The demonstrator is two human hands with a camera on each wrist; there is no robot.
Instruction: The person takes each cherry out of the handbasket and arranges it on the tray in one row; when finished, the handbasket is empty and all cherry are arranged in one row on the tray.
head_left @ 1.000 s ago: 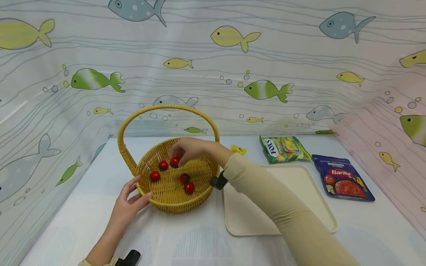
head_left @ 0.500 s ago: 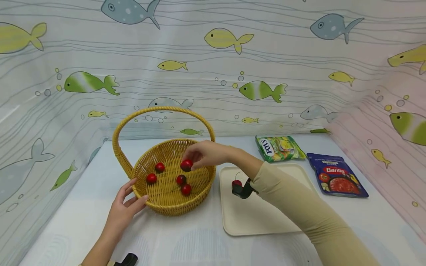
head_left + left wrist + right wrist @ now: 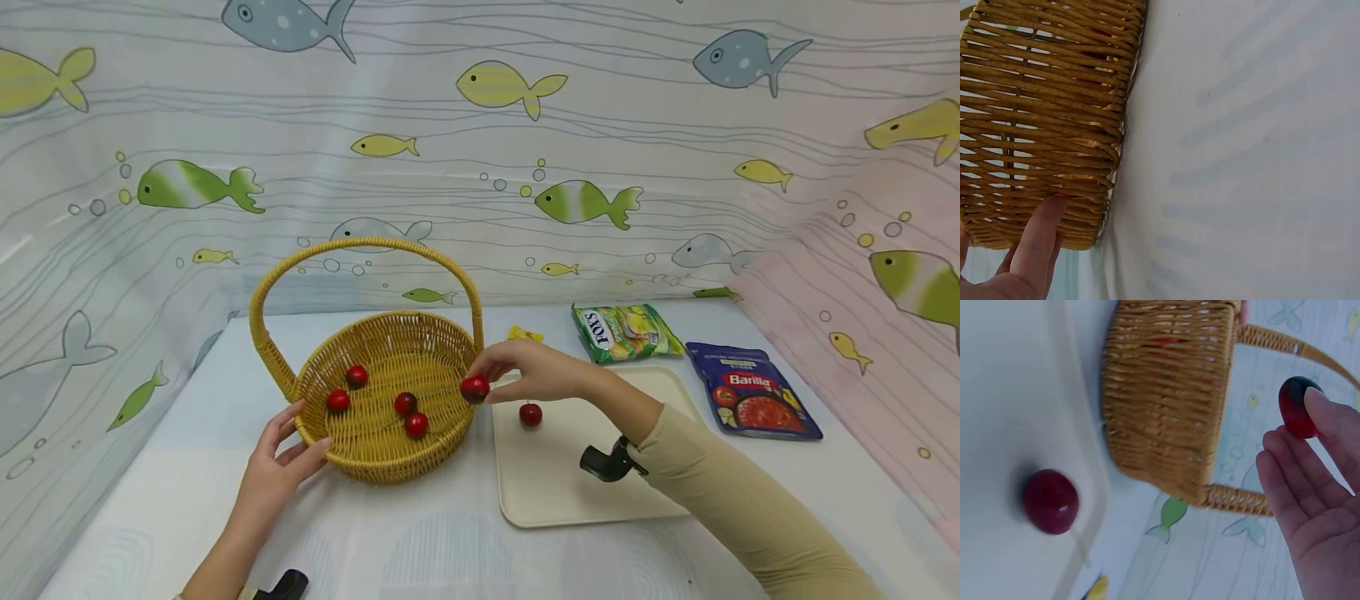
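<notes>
Pinching glossy, round red-and-black cherry [image 3: 474, 389] in right hand [image 3: 534, 372], near right rim of round yellow wicker basket [image 3: 390, 469]; touching basket's left side with spread left hand [image 3: 279, 468]. Probably light, firm, slippery; best pinched gently round middle.

Basket [image 3: 397, 471]: round, yellow-brown wicker, arch-handled. Held cherry [image 3: 475, 389]: red, dark at one end, aloft near basket's right side. Four cherries [image 3: 339, 402]: red, inside basket. Remaining cherry [image 3: 530, 414]: dark red, lying right of basket.
</notes>
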